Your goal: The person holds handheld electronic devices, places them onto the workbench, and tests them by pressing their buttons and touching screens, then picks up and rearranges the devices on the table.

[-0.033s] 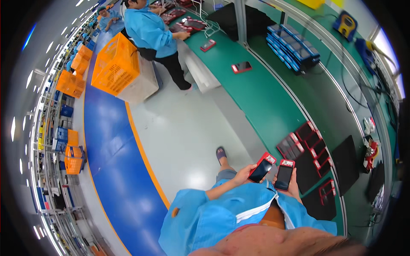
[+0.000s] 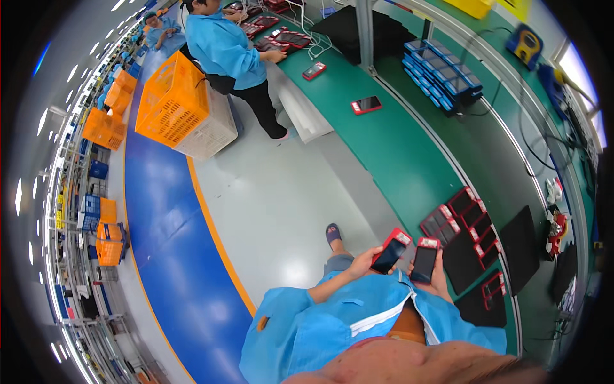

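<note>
Tight quarters here: the left handset (image 2: pixel 392 253) in the left hand (image 2: pixel 366 262) and the right handset (image 2: pixel 425 261) in the right hand (image 2: pixel 440 278) leave just a slim gap between them! Off to the right it's crowded, red-framed devices (image 2: pixel 474 218) packed beside a black mat (image 2: pixel 462 261). But look up the green bench (image 2: pixel 403 157): a long open lane, interrupted by the nearer phone (image 2: pixel 366 105) and then the farther phone (image 2: pixel 314 70). A metal rail (image 2: pixel 432 131) hems its right side, a metal post (image 2: pixel 365 32) guards the top, and leftward spreads open grey floor (image 2: pixel 256 192).
</note>
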